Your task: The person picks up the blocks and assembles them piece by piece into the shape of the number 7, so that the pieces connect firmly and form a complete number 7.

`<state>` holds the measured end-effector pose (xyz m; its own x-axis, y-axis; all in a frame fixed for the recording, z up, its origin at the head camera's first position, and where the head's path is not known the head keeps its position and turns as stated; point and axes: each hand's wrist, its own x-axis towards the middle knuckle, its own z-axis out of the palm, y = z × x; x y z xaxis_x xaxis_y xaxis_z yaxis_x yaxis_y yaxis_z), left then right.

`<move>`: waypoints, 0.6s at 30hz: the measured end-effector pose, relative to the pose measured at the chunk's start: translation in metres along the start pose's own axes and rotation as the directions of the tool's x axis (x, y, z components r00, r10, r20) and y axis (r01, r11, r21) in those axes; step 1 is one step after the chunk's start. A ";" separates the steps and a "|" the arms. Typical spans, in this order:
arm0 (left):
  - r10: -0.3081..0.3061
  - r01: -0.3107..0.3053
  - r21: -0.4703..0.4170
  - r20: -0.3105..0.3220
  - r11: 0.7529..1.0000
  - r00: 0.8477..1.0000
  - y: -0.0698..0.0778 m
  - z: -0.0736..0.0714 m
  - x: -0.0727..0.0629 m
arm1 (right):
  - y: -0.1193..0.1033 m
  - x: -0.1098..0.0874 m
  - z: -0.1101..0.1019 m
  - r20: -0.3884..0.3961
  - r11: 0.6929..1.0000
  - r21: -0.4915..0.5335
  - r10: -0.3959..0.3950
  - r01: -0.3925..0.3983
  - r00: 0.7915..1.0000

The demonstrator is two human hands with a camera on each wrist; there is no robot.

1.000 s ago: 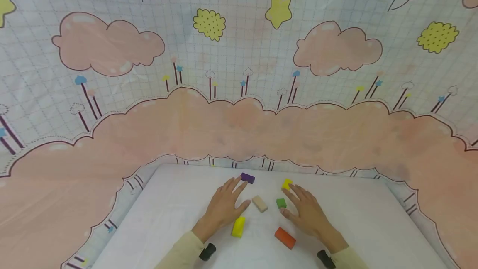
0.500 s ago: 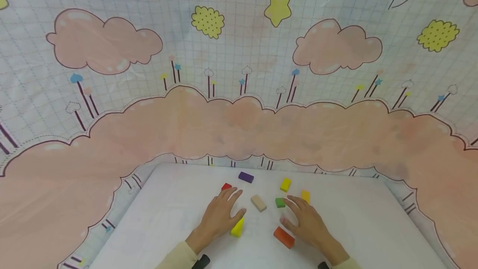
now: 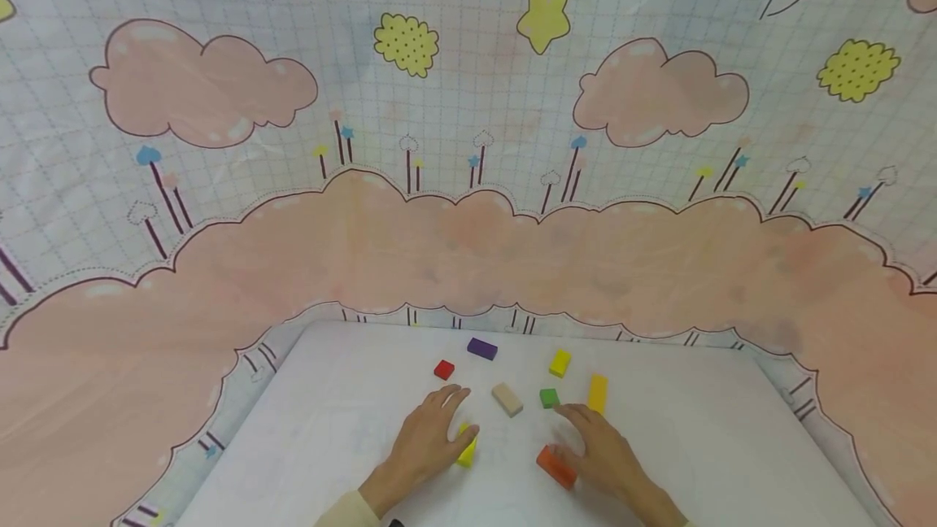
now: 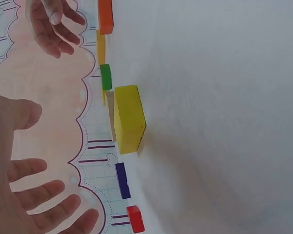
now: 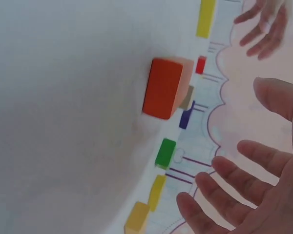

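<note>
My left hand (image 3: 424,442) hovers over the white table at the left, fingers loosely spread and holding nothing. Its thumb overlaps a long yellow block (image 3: 466,450) in the head view; the left wrist view shows that yellow block (image 4: 128,119) apart from the hand. To the right, my right hand (image 3: 606,450) hangs above the table with relaxed, parted fingers. Under its thumb in the head view lies an orange-red block (image 3: 552,467); in the right wrist view this orange-red block (image 5: 163,88) stands clear of the fingers. A green block (image 3: 549,398) sits just beyond the right fingertips.
Between and beyond the hands lie a beige block (image 3: 507,399), a purple block (image 3: 482,349), a small red block (image 3: 443,369), a short yellow block (image 3: 560,363) and an orange-yellow block (image 3: 598,390). A cloud-patterned cloth (image 3: 512,259) rises behind the table (image 3: 329,413).
Both hands have drawn back toward the person, uncovering the red block and the orange-yellow block. The right thumb now overlaps the orange-red block. The blocks stay where they were.
</note>
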<state>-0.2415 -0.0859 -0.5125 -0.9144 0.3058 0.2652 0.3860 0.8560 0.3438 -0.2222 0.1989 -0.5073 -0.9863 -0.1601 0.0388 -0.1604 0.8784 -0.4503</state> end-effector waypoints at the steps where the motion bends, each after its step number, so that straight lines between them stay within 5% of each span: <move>1: -0.011 0.011 -0.013 -0.002 1.000 1.000 0.000 0.001 -0.001 | 0.000 0.000 0.000 0.006 1.000 0.011 0.007 -0.008 1.000; 9: -0.156 0.170 -0.175 0.089 0.970 0.984 -0.001 0.005 -0.003 | 0.003 -0.003 0.002 0.067 0.986 0.145 0.071 -0.080 0.995; 18: -0.178 0.220 -0.299 0.163 0.929 0.970 -0.004 0.011 -0.009 | 0.015 -0.005 0.009 0.124 0.967 0.251 0.008 -0.039 0.992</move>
<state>-0.2364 -0.0872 -0.5262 -0.9759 0.2127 0.0493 0.1935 0.7376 0.6469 -0.2196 0.2089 -0.5223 -0.9753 -0.2078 -0.0754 -0.1071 0.7426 -0.6611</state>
